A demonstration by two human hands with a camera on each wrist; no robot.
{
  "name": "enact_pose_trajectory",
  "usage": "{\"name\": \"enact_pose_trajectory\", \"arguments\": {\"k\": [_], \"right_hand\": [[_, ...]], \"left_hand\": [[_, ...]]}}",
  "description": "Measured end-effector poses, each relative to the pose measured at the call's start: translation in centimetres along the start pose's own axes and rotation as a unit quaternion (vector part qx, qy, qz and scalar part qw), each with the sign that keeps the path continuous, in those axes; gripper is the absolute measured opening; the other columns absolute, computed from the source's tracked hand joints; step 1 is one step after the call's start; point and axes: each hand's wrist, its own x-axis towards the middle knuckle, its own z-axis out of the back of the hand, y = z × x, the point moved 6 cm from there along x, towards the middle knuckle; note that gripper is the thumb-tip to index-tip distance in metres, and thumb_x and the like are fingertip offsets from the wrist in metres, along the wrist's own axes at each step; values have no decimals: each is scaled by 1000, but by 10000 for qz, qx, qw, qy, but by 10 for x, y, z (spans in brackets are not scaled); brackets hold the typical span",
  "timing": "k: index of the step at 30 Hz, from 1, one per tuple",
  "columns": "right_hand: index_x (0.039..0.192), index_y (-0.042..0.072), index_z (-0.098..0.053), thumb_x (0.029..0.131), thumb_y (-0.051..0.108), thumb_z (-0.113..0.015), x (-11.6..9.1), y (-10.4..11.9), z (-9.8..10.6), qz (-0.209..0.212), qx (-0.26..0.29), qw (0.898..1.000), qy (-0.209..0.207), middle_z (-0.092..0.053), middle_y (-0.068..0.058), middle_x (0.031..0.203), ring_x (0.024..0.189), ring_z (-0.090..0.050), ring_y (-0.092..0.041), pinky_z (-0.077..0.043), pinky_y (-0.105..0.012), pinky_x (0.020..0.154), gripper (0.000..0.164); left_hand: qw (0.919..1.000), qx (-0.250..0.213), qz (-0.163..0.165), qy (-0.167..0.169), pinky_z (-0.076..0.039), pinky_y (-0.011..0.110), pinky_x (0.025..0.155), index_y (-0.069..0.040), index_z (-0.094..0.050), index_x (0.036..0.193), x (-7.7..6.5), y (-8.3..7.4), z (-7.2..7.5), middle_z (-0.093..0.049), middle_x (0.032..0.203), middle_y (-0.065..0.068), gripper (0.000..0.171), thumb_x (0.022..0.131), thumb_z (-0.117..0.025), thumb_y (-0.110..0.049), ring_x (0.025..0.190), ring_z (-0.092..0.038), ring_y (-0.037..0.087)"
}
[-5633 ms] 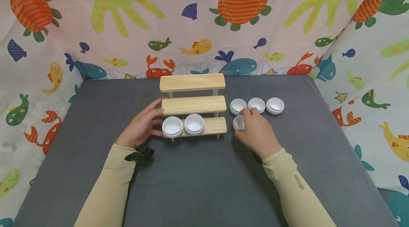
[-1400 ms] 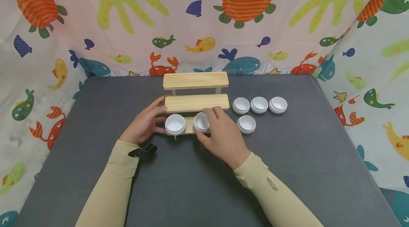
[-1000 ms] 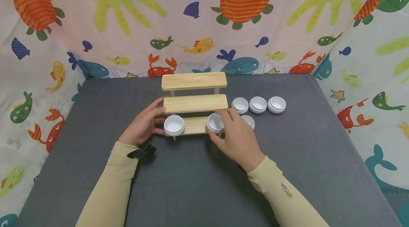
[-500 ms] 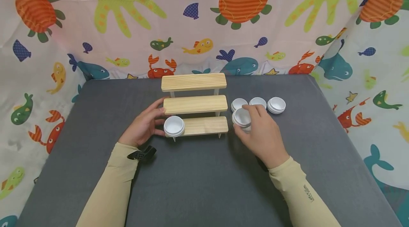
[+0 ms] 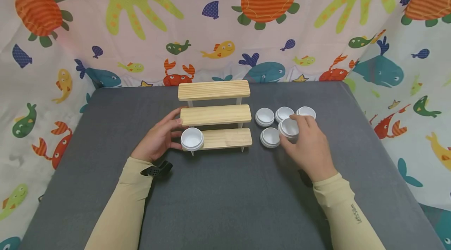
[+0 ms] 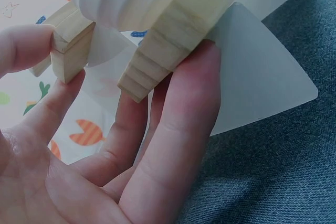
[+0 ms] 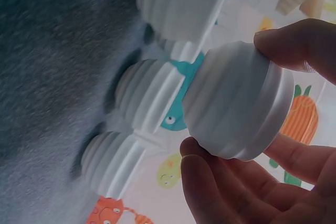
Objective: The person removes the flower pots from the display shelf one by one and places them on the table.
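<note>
My left hand [image 5: 158, 136] grips the left end of a three-tier wooden display stand [image 5: 215, 115]. In the left wrist view its thumb and a finger pinch the end of the middle shelf [image 6: 73, 51], while other fingers touch the bottom shelf [image 6: 163, 51]. One white ribbed bowl [image 5: 192, 138] sits at the left end of that bottom shelf. To the right of the stand, my right hand [image 5: 311, 146] holds another small white bowl [image 5: 289, 128] between thumb and fingers. The right wrist view shows this held bowl [image 7: 236, 100] raised off the cloth, fingertips around its side.
Three white bowls [image 5: 264, 117] stand in a row right of the stand, the rightmost partly behind my right hand. A single bowl [image 5: 270, 137] stands in front of that row, close to the held one. Grey cloth [image 5: 225, 203] covers the table; a sea-animal curtain [image 5: 141, 58] surrounds it.
The second bowl on the bottom shelf slid right along it, then was lifted off by my right hand and carried right, past the front bowl. My left hand stays on the stand.
</note>
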Motion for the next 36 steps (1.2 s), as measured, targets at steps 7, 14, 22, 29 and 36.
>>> {"name": "enact_pose_trajectory", "arguments": {"k": [7, 14, 22, 29, 36], "right_hand": [[133, 1, -65, 87, 20, -82, -1, -10, 2, -70, 30, 10000, -31, -63, -24, 129, 93, -68, -49, -54, -65, 75, 53], [134, 0, -64, 88, 21, -82, -1, -19, -3, -244, -30, 9995, 177, -62, -26, 128, 94, -67, -51, -54, -66, 77, 54], [134, -1, -63, 88, 20, -82, -1, -25, -9, -307, -76, 9991, 289, -61, -27, 130, 95, -68, -51, -53, -66, 78, 55], [133, 0, -62, 87, 20, -83, -1, -26, -12, -304, -40, 9990, 312, -62, -27, 132, 94, -68, -52, -53, -67, 76, 54], [132, 0, -63, 86, 20, -83, -1, -26, -15, -275, -38, 9991, 306, -62, -26, 129, 92, -68, -53, -52, -67, 76, 54]], "left_hand": [[10000, -12, 17, -2, -65, 50, 81, -39, -27, 171, -1, -1, -1, -45, 158, 15, 62, 113, -50, -40, 132, -57, 38], [10000, -46, 65, 19, -65, 49, 81, -40, -28, 170, -1, -2, -1, -43, 161, 14, 62, 113, -51, -41, 133, -56, 38], [10000, -33, 48, -8, -66, 48, 80, -38, -30, 170, -1, -2, -1, -45, 160, 14, 61, 113, -51, -40, 128, -61, 35], [10000, -15, 36, 12, -65, 47, 81, -37, -28, 171, -1, -4, 0, -45, 158, 15, 61, 113, -50, -40, 125, -62, 33], [10000, 9, 51, 13, -65, 46, 81, -35, -27, 171, -1, -3, 0, -45, 158, 17, 63, 113, -51, -40, 123, -65, 30]]}}
